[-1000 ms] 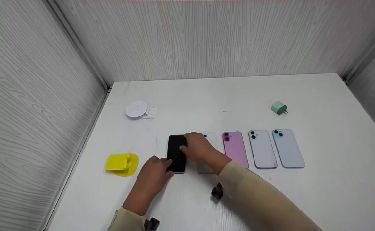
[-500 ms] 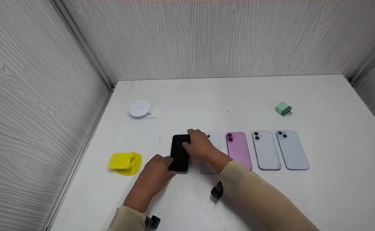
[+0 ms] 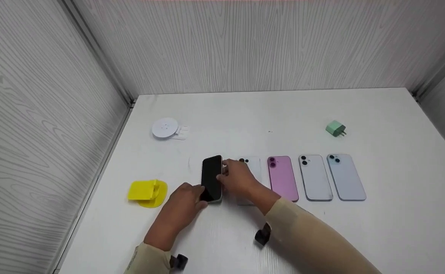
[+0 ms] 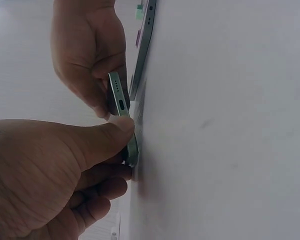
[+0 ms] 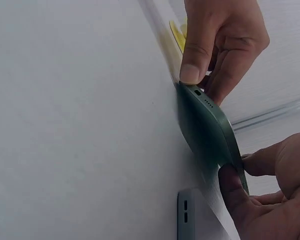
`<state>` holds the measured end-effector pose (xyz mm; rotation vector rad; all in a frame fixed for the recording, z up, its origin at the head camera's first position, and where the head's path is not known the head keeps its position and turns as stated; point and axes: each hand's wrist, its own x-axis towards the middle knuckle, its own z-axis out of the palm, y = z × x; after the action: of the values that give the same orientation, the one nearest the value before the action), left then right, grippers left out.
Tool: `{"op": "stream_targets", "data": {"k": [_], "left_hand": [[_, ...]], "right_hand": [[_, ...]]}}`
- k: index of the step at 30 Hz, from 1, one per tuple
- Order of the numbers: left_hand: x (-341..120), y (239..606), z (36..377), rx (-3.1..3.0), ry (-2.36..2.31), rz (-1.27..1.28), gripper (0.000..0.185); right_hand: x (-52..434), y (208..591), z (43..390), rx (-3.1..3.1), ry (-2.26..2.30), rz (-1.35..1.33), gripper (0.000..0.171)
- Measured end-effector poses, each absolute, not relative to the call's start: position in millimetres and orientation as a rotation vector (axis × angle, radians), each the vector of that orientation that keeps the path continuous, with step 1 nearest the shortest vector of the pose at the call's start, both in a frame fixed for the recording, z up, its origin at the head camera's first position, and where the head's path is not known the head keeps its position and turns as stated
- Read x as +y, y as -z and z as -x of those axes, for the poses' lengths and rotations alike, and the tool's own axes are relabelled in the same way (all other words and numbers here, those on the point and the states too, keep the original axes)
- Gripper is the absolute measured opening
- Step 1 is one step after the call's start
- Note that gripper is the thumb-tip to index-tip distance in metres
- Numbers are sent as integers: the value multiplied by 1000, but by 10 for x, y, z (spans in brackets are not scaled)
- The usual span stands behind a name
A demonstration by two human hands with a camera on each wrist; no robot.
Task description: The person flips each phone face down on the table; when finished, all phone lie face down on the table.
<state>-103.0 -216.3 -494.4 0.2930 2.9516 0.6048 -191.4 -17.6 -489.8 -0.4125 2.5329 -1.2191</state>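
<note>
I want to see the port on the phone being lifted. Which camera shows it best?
The left wrist view: the phone faces it end-on, with port and speaker holes clear between the left hand and right hand. The right wrist view shows that end smaller, at a slant. The head view shows only the dark screen, tilted up.

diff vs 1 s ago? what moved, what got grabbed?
The black-screened phone lay flat before; now its right edge is tipped up off the table, left edge still down. The right hand has shifted from resting on top to pinching that raised edge, and the left hand still holds the near corner. The white phone, pink phone, yellow stand and green charger lie as before.
</note>
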Motion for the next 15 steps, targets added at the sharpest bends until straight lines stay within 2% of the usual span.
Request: {"op": "stream_targets", "data": {"k": [11,15], "left_hand": [[-2191,4910,1070,2918,-610,-277,51],[-2193,4902,1114,2894,-692,-282,42]], "right_hand": [[-59,4929,1485,2489,1314,479,43],[-61,4899,1442,2520,1356,457,42]]}}
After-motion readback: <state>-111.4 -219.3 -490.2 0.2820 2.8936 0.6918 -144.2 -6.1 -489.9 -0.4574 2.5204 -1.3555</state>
